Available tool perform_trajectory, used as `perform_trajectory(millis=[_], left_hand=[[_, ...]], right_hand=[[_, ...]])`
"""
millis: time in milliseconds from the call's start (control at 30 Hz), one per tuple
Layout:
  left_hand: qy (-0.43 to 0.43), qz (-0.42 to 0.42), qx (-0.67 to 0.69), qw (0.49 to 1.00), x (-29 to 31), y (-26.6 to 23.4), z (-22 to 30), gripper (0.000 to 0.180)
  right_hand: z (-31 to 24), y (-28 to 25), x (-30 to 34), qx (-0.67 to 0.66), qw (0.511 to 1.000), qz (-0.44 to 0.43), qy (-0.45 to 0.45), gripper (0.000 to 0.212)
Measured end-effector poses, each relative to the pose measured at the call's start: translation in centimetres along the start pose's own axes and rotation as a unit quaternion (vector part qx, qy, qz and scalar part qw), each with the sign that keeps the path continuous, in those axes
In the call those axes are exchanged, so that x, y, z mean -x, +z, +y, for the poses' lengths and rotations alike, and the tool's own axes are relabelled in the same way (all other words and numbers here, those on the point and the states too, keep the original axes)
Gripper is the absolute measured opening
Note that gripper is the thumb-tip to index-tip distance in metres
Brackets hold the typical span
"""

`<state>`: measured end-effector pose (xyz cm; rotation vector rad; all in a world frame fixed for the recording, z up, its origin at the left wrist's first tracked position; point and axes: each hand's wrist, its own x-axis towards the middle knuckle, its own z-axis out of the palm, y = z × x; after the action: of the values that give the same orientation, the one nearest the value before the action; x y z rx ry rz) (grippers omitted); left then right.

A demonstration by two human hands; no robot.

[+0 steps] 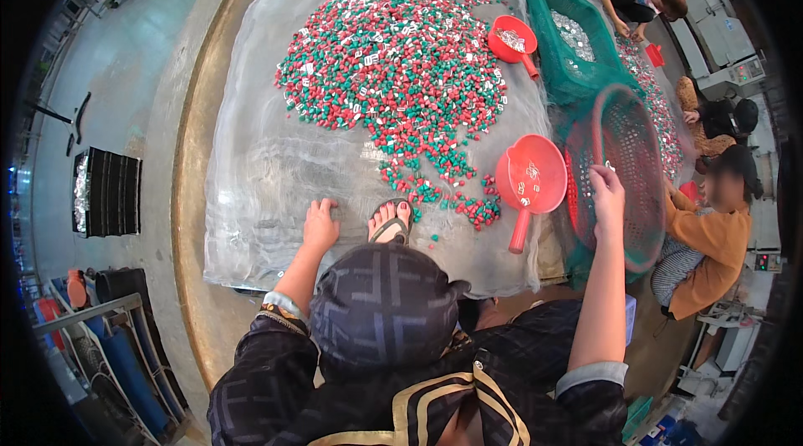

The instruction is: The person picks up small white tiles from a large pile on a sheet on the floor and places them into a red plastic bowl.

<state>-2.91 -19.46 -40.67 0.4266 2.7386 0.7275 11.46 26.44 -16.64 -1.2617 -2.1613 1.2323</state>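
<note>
Red-rimmed basket (633,187) (perforated) in right hand (609,199), left hand (320,227) well apart.

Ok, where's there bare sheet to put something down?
Widest: the mesh sheet left of the pile of pieces, beyond the left hand. A smaller gap lies between the upper scoop and lower scoop. Crowded: the right side, with the perforated basket and right hand.

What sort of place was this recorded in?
Probably a factory or workshop floor: a large heap of small coloured pieces, red scoops beside it, and pale machines along the right.
</note>
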Motion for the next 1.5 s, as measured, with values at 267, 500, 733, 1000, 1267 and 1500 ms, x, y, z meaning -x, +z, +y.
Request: perform_trajectory(millis=[267,500,733,1000,1267,1500], left_hand=[[-0.006,-0.056,0.004,0.998,0.2,-0.6,-1.2,0.035],[0.013,-0.106,-0.035,0.994,0.6,0.0,-3.7,0.019],[-0.008,-0.161,-0.133,0.978,2.7,-1.9,-4.8,0.018],[0.142,-0.468,-0.330,0.807,-3.7,-6.9,-1.9,0.014],[0.283,-0.205,-0.096,0.932,-14.7,-2.2,15.1,0.020],[0.214,-0.114,-0.050,0.969,-15.0,6.3,19.6,0.023]], right_hand=[[0.9,8.8,4.8,0.123,0.966,-0.210,-0.082,0.033],[9.2,17.1,11.5,0.320,0.864,-0.352,-0.163,0.045],[11.0,20.1,16.4,0.472,0.684,-0.537,-0.145,0.070],[10.8,19.7,15.4,0.441,0.567,-0.688,-0.105,0.060],[9.3,22.0,6.8,0.002,0.841,-0.487,0.234,0.032],[10.6,22.7,2.7,-0.267,0.855,-0.281,0.343,0.023]])
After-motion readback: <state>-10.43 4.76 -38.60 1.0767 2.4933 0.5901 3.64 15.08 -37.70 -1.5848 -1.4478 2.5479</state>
